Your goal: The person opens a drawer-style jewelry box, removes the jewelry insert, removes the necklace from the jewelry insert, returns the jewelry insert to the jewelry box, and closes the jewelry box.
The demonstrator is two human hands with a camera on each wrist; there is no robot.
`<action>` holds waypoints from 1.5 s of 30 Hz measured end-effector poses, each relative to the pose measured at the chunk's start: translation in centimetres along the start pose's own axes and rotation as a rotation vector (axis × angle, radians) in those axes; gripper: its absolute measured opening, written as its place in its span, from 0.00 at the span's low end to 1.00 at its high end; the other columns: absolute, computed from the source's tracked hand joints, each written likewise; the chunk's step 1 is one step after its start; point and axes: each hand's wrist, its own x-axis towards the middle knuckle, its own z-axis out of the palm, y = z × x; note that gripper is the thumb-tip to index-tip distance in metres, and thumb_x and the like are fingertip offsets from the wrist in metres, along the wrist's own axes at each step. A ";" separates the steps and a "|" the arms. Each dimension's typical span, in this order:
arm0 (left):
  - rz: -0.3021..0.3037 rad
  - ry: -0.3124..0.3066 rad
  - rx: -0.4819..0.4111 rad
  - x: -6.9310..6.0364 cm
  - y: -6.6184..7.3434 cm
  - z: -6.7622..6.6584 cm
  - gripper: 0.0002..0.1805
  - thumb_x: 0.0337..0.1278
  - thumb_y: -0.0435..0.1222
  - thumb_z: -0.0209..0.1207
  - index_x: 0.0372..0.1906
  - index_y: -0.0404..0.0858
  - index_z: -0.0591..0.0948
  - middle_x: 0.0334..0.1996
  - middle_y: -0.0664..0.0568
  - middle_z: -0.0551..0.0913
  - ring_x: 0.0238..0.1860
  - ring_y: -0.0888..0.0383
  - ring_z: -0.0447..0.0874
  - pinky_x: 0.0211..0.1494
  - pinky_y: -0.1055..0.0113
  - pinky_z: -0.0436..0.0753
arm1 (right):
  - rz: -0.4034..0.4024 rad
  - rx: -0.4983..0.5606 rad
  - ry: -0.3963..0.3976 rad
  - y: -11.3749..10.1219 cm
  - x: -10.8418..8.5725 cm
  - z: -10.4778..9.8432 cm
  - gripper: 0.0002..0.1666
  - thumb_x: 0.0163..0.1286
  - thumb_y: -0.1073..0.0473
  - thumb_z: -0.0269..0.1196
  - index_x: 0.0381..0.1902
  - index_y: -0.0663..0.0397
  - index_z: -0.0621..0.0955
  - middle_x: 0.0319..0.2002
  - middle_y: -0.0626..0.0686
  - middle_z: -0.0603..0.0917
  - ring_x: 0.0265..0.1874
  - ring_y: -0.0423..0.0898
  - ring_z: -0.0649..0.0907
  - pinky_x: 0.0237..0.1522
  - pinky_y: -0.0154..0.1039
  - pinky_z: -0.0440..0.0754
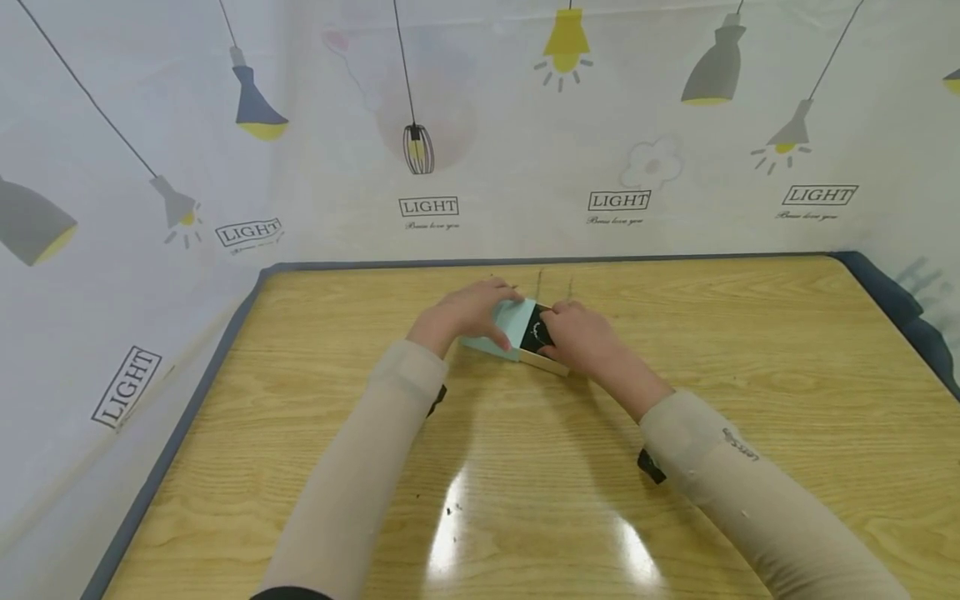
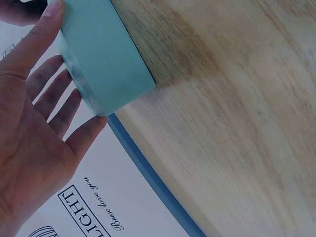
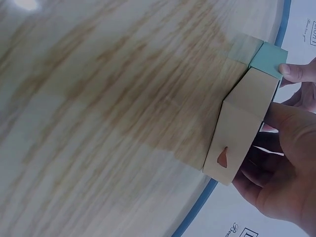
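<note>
A small drawer box lies on the far middle of the table, its teal sleeve (image 1: pixel 513 318) partly off a beige drawer (image 3: pixel 242 118). Inside the drawer is a black insert (image 1: pixel 533 333) with a thin silvery chain (image 1: pixel 536 330) on it. My left hand (image 1: pixel 468 312) grips the teal sleeve between thumb and fingers, the thumb at its near edge. Over the drawer's right end, my right hand (image 1: pixel 585 337) reaches in from above, thumb and fingers on either side of the black insert; its fingertips are partly hidden. A triangular cutout (image 3: pixel 223 158) shows in the drawer's end wall.
Beneath everything is a wood-grain table (image 1: pixel 360 517) with a dark blue edge (image 1: pixel 345 266). A white curtain (image 1: pixel 510 167) printed with lamps hangs along the back and left. Small dark specks (image 1: pixel 452 509) lie on the near part of the table.
</note>
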 end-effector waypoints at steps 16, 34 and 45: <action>0.000 -0.007 0.015 0.3 -0.4 0.2 0.46 0.49 0.50 0.74 0.74 0.52 0.66 0.78 0.54 0.59 0.75 0.52 0.62 0.75 0.53 0.69 | -0.027 -0.023 0.014 -0.2 0.4 0.5 0.33 0.67 0.48 0.68 0.58 0.69 0.77 0.55 0.67 0.79 0.58 0.61 0.77 0.64 0.53 0.78; -0.003 -0.017 0.011 0.3 -0.3 0.1 0.46 0.50 0.50 0.73 0.74 0.53 0.66 0.78 0.54 0.59 0.76 0.51 0.60 0.76 0.53 0.68 | -0.026 -0.035 0.068 -0.2 0.2 0.9 0.34 0.66 0.49 0.69 0.58 0.71 0.75 0.52 0.66 0.79 0.53 0.59 0.79 0.60 0.51 0.80; -0.010 -0.017 0.005 0.1 -0.2 0.1 0.46 0.49 0.50 0.73 0.74 0.53 0.66 0.78 0.54 0.60 0.75 0.51 0.62 0.75 0.51 0.69 | 0.030 0.124 0.074 -0.1 0.0 1.0 0.35 0.66 0.52 0.70 0.62 0.67 0.71 0.53 0.63 0.77 0.48 0.56 0.81 0.50 0.50 0.85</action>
